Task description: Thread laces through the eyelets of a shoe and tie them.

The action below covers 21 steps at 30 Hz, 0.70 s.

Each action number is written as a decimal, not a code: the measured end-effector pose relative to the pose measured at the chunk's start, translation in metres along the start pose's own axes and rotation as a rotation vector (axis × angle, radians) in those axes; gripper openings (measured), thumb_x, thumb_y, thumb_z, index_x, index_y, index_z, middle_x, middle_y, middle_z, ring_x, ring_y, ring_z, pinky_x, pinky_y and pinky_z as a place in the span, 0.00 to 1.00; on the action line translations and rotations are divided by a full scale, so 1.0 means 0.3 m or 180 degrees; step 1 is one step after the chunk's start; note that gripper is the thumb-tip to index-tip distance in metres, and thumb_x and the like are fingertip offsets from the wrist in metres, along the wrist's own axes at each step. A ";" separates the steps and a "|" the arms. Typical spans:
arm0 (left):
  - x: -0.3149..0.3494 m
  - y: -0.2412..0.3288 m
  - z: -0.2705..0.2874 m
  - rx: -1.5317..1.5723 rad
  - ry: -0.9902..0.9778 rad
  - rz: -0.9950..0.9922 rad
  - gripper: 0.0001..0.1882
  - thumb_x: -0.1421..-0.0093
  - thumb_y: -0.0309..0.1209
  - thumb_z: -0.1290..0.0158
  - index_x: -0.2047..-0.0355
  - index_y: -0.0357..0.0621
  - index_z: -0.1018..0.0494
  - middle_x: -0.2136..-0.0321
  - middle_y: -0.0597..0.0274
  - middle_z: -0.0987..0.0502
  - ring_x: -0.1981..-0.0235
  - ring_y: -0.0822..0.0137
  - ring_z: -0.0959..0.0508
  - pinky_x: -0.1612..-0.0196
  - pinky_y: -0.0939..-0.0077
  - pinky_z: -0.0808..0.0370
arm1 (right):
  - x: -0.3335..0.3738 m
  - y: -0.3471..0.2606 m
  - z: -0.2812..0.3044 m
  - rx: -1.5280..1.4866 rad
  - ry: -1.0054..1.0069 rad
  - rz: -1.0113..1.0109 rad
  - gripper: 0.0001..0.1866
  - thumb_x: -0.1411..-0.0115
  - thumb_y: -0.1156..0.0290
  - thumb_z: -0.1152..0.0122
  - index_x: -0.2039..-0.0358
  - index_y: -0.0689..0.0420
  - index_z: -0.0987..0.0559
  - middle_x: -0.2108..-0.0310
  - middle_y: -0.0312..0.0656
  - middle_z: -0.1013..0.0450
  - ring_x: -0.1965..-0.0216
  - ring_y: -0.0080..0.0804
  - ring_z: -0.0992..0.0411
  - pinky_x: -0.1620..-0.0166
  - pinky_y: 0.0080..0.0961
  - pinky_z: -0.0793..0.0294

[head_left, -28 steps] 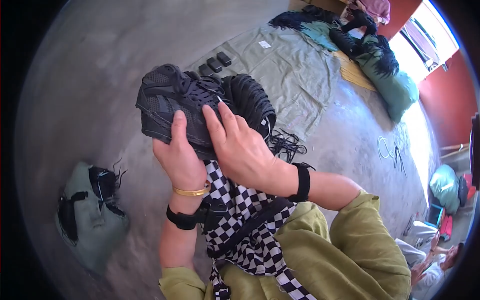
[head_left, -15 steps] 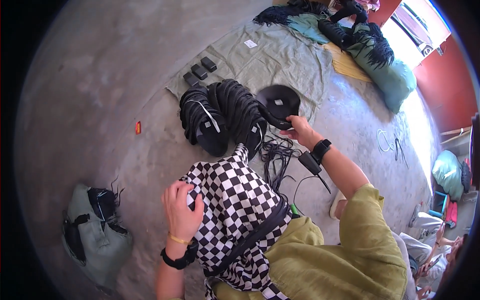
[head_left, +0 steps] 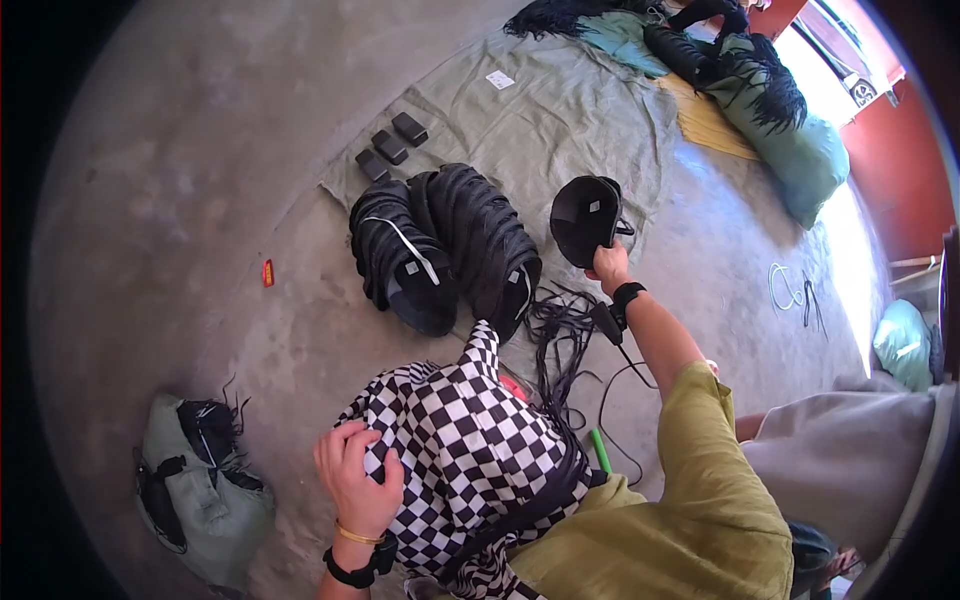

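My right hand (head_left: 610, 265) reaches out ahead, closed on the lower edge of a black cap (head_left: 580, 222). The cap's hollow inside faces me, with a small white label in it and a strap loop at its right side. Left of it lie two long rows of nested black caps (head_left: 478, 225), the nearest ones with pale tags or strips. My left hand (head_left: 358, 475) rests on the black-and-white checkered cloth (head_left: 470, 430) over my lap, its fingers slightly bent and apart, holding nothing.
Black straps (head_left: 555, 330) lie tangled on the floor below the held cap. Three small black blocks (head_left: 390, 148) sit at the edge of a grey-green sheet (head_left: 540, 120). A stuffed sack (head_left: 210, 510) stands at lower left. Full green sacks (head_left: 800, 160) lie at far right. Another person's clothing shows at right.
My right hand has raised the cap off the sheet and moved slightly right, tilting it upright. The left hand stays on the checkered cloth. The view has shifted a little.
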<state>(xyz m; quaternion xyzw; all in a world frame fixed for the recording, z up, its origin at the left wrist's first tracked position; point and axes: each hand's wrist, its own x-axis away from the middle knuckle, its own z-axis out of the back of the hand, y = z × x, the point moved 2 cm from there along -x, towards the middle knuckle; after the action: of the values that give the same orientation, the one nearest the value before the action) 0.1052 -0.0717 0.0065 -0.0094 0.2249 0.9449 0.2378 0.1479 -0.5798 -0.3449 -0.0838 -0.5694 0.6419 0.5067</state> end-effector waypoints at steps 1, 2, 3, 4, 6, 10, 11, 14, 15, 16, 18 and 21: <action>0.010 -0.006 0.008 -0.0037 -0.0019 0.0058 0.14 0.53 0.24 0.40 0.64 0.41 0.26 0.57 0.52 0.25 0.54 0.49 0.26 0.47 0.57 0.32 | 0.044 -0.033 -0.041 -0.0245 0.0119 -0.0209 0.19 0.34 0.74 0.46 0.42 0.60 0.29 0.57 0.51 0.23 0.73 0.42 0.19 0.77 0.32 0.16; 0.004 -0.005 0.002 -0.0001 -0.0036 0.0052 0.14 0.53 0.24 0.40 0.64 0.41 0.26 0.57 0.52 0.25 0.54 0.48 0.27 0.47 0.57 0.32 | 0.036 -0.033 -0.026 -0.0485 0.0331 -0.0390 0.20 0.33 0.74 0.48 0.40 0.58 0.30 0.59 0.51 0.23 0.75 0.43 0.20 0.79 0.34 0.17; 0.004 -0.008 -0.001 0.0005 -0.0057 0.0057 0.15 0.53 0.24 0.39 0.63 0.41 0.25 0.57 0.52 0.25 0.54 0.48 0.27 0.47 0.56 0.32 | 0.037 -0.028 -0.025 -0.0544 0.0287 -0.0378 0.25 0.32 0.74 0.47 0.35 0.54 0.32 0.60 0.50 0.23 0.76 0.39 0.21 0.80 0.33 0.19; -0.009 -0.001 -0.009 0.0053 -0.0057 0.0023 0.15 0.53 0.24 0.39 0.63 0.41 0.25 0.57 0.52 0.25 0.54 0.48 0.27 0.47 0.56 0.32 | 0.004 -0.005 0.008 -0.0537 0.0342 -0.0358 0.25 0.32 0.74 0.47 0.35 0.54 0.32 0.60 0.50 0.23 0.76 0.39 0.21 0.80 0.33 0.19; -0.034 0.020 -0.029 0.0090 -0.0115 0.0000 0.15 0.54 0.24 0.39 0.63 0.41 0.25 0.57 0.52 0.25 0.54 0.49 0.27 0.47 0.57 0.32 | -0.044 0.060 0.041 -0.0763 0.0729 -0.0428 0.27 0.32 0.73 0.47 0.32 0.50 0.33 0.64 0.48 0.22 0.78 0.36 0.24 0.81 0.32 0.25; -0.022 0.009 -0.009 -0.0085 -0.0172 0.0114 0.16 0.55 0.24 0.39 0.63 0.41 0.25 0.58 0.53 0.25 0.54 0.49 0.26 0.48 0.58 0.32 | -0.017 0.075 -0.104 -0.0649 0.0909 -0.0009 0.30 0.32 0.71 0.44 0.31 0.44 0.35 0.70 0.43 0.23 0.81 0.33 0.27 0.81 0.34 0.29; -0.037 0.014 -0.020 -0.0037 -0.0167 0.0052 0.16 0.56 0.24 0.38 0.63 0.41 0.25 0.58 0.53 0.25 0.55 0.50 0.26 0.48 0.58 0.32 | -0.083 0.118 -0.040 -0.1739 0.0367 0.0082 0.36 0.36 0.66 0.36 0.29 0.49 0.39 0.61 0.48 0.21 0.70 0.38 0.21 0.68 0.40 0.21; -0.084 0.032 -0.058 0.0145 -0.0172 -0.0114 0.17 0.56 0.24 0.38 0.64 0.42 0.25 0.58 0.53 0.24 0.55 0.50 0.26 0.48 0.58 0.32 | -0.216 0.148 0.090 0.0147 0.1178 0.0224 0.43 0.41 0.60 0.29 0.30 0.56 0.40 0.49 0.54 0.26 0.52 0.45 0.24 0.49 0.43 0.24; -0.034 -0.002 -0.019 -0.0153 -0.0218 0.0161 0.17 0.56 0.24 0.38 0.64 0.42 0.25 0.58 0.53 0.24 0.55 0.50 0.26 0.48 0.58 0.32 | -0.026 0.100 -0.165 0.0869 0.0955 -0.0233 0.41 0.43 0.64 0.29 0.33 0.62 0.37 0.43 0.57 0.33 0.42 0.53 0.32 0.38 0.45 0.33; -0.043 -0.001 -0.022 -0.0107 -0.0210 0.0136 0.17 0.57 0.25 0.38 0.64 0.42 0.25 0.58 0.53 0.24 0.55 0.50 0.25 0.48 0.58 0.32 | -0.003 0.090 -0.167 0.0883 0.0965 -0.0227 0.41 0.43 0.64 0.29 0.33 0.62 0.37 0.43 0.57 0.33 0.42 0.53 0.32 0.38 0.45 0.33; -0.057 -0.003 -0.026 -0.0040 -0.0194 0.0115 0.17 0.57 0.25 0.38 0.64 0.42 0.25 0.58 0.53 0.24 0.55 0.50 0.25 0.48 0.58 0.32 | 0.046 0.032 -0.165 0.1478 0.1479 0.0974 0.32 0.44 0.73 0.35 0.38 0.60 0.32 0.47 0.57 0.33 0.47 0.56 0.31 0.41 0.44 0.31; -0.059 -0.020 -0.045 0.0052 -0.0178 0.0078 0.17 0.58 0.26 0.38 0.64 0.43 0.24 0.58 0.54 0.23 0.55 0.51 0.25 0.49 0.59 0.32 | 0.276 -0.123 -0.300 0.1148 0.0846 0.2651 0.19 0.47 0.83 0.44 0.53 0.58 0.24 0.54 0.53 0.30 0.51 0.54 0.30 0.48 0.44 0.28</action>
<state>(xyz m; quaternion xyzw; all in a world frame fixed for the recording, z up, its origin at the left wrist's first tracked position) 0.1226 -0.0808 -0.0060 0.0217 0.2260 0.9457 0.2325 0.1909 -0.4660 -0.3062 -0.2971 -0.2970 0.8628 0.2811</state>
